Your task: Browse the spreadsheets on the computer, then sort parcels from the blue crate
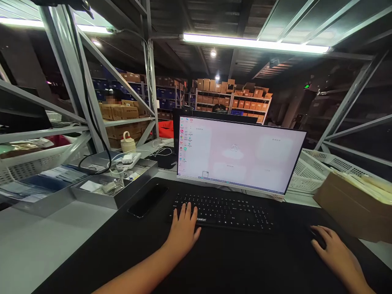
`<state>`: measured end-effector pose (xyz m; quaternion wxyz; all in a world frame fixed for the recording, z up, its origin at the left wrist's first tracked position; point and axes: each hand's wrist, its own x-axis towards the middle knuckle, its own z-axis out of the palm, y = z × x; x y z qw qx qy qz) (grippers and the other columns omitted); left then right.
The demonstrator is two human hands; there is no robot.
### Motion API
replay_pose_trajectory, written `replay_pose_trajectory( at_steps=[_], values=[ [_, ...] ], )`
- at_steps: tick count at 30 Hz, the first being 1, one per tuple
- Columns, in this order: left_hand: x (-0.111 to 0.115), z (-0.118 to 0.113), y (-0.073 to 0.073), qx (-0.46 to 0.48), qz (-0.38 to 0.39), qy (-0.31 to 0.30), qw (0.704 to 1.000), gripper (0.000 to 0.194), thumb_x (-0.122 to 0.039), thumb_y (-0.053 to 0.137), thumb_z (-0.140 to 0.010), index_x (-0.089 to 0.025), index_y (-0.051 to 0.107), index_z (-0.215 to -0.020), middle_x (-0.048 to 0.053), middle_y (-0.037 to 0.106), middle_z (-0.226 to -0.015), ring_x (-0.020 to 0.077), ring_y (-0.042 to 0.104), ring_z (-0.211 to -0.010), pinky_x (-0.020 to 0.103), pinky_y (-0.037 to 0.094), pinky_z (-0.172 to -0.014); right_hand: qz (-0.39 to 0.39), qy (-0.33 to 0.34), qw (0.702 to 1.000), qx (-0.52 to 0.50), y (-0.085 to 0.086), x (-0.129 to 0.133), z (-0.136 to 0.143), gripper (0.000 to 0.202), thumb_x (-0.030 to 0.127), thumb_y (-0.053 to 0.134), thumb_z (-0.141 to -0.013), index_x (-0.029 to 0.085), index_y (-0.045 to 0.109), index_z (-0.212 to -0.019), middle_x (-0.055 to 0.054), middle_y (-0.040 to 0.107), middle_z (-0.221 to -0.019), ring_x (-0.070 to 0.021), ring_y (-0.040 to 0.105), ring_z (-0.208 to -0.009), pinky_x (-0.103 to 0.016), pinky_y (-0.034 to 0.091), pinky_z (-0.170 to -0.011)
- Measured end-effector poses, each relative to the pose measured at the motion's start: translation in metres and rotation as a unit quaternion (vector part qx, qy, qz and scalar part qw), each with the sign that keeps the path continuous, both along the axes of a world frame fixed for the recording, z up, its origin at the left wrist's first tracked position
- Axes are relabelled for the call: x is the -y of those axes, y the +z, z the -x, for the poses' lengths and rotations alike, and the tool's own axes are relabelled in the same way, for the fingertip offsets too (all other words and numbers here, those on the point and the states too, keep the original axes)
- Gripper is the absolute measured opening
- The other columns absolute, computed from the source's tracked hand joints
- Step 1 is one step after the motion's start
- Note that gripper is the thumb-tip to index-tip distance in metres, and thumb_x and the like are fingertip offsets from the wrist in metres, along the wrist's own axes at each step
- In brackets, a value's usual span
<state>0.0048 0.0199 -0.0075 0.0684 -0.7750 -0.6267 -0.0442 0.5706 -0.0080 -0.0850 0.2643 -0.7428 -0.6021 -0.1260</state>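
Observation:
My left hand [183, 226] rests on the left end of a black keyboard [232, 214], fingers spread over the keys and thumb out to the side. To the right, my right hand [333, 249] curves over a black computer mouse [318, 237], mostly hidden under the fingers and hard to see against the dark mat. Behind the keyboard stands a lit monitor [241, 157] showing a pale pink desktop with icons down its left side. A black phone [148, 200] lies on the desk mat [232, 261] left of the keyboard.
Grey trays [119, 196] with small packets and a white power strip [128, 161] sit at the left. A cream jug [128, 143] stands behind them. At the right are a cardboard box [352, 208] of papers and white baskets [309, 171]. Metal posts frame the desk.

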Motion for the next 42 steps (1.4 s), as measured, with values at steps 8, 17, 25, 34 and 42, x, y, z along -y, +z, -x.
replay_pose_trajectory(
  at_steps=[8, 17, 25, 34, 42],
  values=[
    [0.001, -0.001, 0.003, -0.014, 0.003, 0.002, 1.000, 0.062, -0.034, 0.046, -0.094, -0.013, 0.035, -0.151, 0.020, 0.028, -0.160, 0.0381, 0.025, -0.149, 0.062, 0.024, -0.120, 0.012, -0.013, 1.000, -0.005, 0.004, 0.002, 0.005, 0.051, 0.050, 0.044, -0.078, 0.025, 0.061, -0.119, -0.010, 0.060, -0.125, -0.0292, 0.062, -0.114, -0.046, 0.049, -0.100],
    [-0.002, 0.000, 0.001, -0.035, -0.006, -0.001, 0.999, 0.061, -0.033, 0.044, -0.093, -0.012, 0.038, -0.150, 0.021, 0.030, -0.158, 0.0391, 0.030, -0.147, 0.063, 0.027, -0.118, 0.015, -0.017, 1.000, -0.015, 0.020, 0.008, 0.027, 0.045, 0.040, 0.047, -0.080, 0.026, 0.059, -0.122, -0.009, 0.059, -0.126, -0.0257, 0.060, -0.117, -0.044, 0.045, -0.105],
    [-0.013, 0.004, -0.014, -0.085, -0.038, -0.001, 0.996, 0.060, -0.037, 0.039, -0.095, -0.014, 0.036, -0.150, 0.019, 0.032, -0.158, 0.0381, 0.031, -0.147, 0.061, 0.029, -0.117, 0.033, -0.042, 0.999, -0.011, 0.037, 0.016, 0.047, 0.043, 0.033, 0.047, -0.084, 0.025, 0.059, -0.124, -0.006, 0.058, -0.130, -0.0229, 0.060, -0.118, -0.038, 0.047, -0.102],
    [-0.013, 0.003, -0.011, -0.090, -0.032, -0.001, 0.995, 0.060, -0.037, 0.038, -0.095, -0.014, 0.035, -0.150, 0.019, 0.031, -0.159, 0.0379, 0.030, -0.147, 0.061, 0.028, -0.117, 0.053, -0.085, 0.995, -0.008, 0.040, 0.015, 0.047, 0.044, 0.036, 0.045, -0.087, 0.024, 0.058, -0.128, -0.007, 0.056, -0.135, -0.0229, 0.061, -0.116, -0.037, 0.049, -0.098],
    [-0.015, 0.006, -0.018, -0.107, -0.050, -0.001, 0.993, 0.060, -0.037, 0.038, -0.095, -0.013, 0.037, -0.150, 0.020, 0.034, -0.158, 0.0385, 0.033, -0.146, 0.060, 0.029, -0.116, 0.063, -0.120, 0.991, -0.005, 0.043, 0.009, 0.046, 0.049, 0.039, 0.043, -0.091, 0.023, 0.053, -0.136, -0.011, 0.051, -0.142, -0.0271, 0.059, -0.120, -0.044, 0.047, -0.100]
  ],
)
